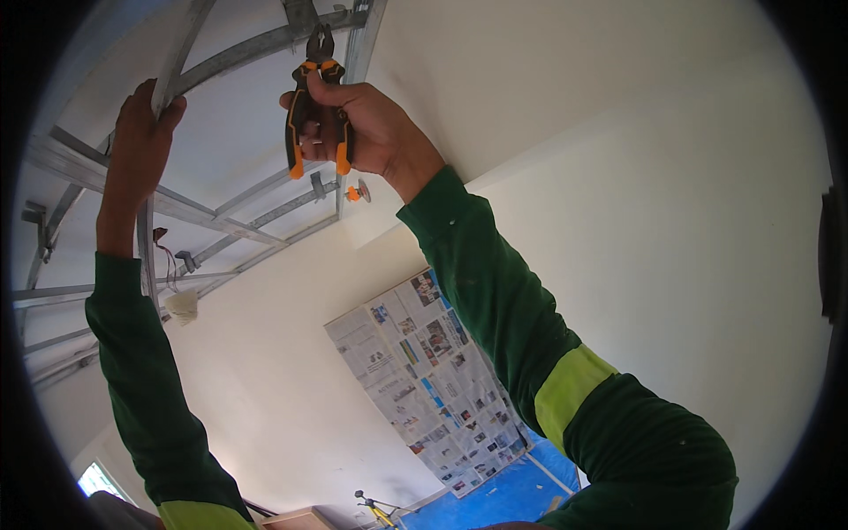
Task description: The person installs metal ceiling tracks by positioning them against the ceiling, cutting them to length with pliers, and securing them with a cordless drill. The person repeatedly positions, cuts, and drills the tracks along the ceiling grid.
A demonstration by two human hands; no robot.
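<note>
Above me runs a ceiling frame of grey metal channels. My left hand is raised at the left, its fingers closed round one metal channel of that frame. A pair of pliers with black and orange handles sits in my right hand, my fingers wrapped round the grips. The jaws point up, close under a curved metal channel and a short metal piece; whether they touch it I cannot tell.
Thin wires and a pale fitting hang below the frame. An orange fitting is near the wall. Newspaper sheets cover part of the wall, above blue sheeting. A yellow and black stand is low down.
</note>
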